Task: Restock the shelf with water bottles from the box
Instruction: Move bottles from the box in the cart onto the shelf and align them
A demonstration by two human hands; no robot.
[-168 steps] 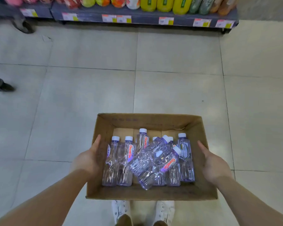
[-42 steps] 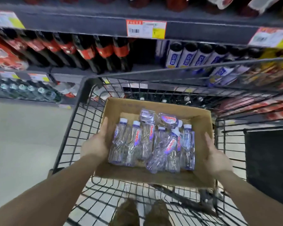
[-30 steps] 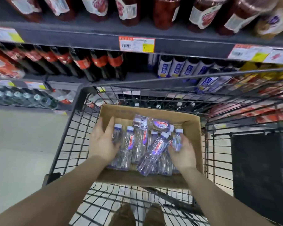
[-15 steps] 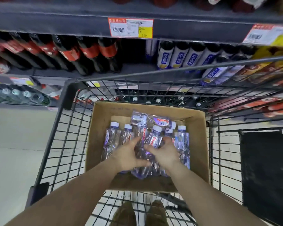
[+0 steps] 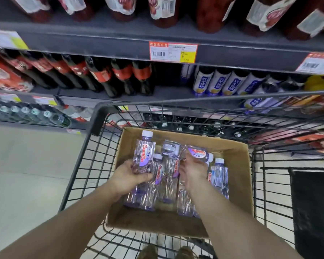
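A brown cardboard box (image 5: 236,184) sits inside a black wire shopping cart (image 5: 86,165). Several small clear water bottles (image 5: 218,176) with purple labels and white caps lie in it. My left hand (image 5: 127,177) grips one water bottle (image 5: 144,154) by its lower half and holds it upright above the others. My right hand (image 5: 192,171) holds a second bottle (image 5: 197,152), which lies sideways with its cap to the right. The grey shelf (image 5: 105,42) stands just beyond the cart.
Dark cola bottles (image 5: 105,73) with red labels and white-and-blue bottles (image 5: 232,82) fill the middle shelf. Red juice bottles stand on the top shelf. Green-capped bottles (image 5: 26,113) line a low shelf at left. A price tag (image 5: 173,51) hangs on the shelf edge. Pale floor lies left.
The box went from being carried over the floor into the cart. Both hands left its sides, reached in, and each has now lifted a bottle out of the pile.
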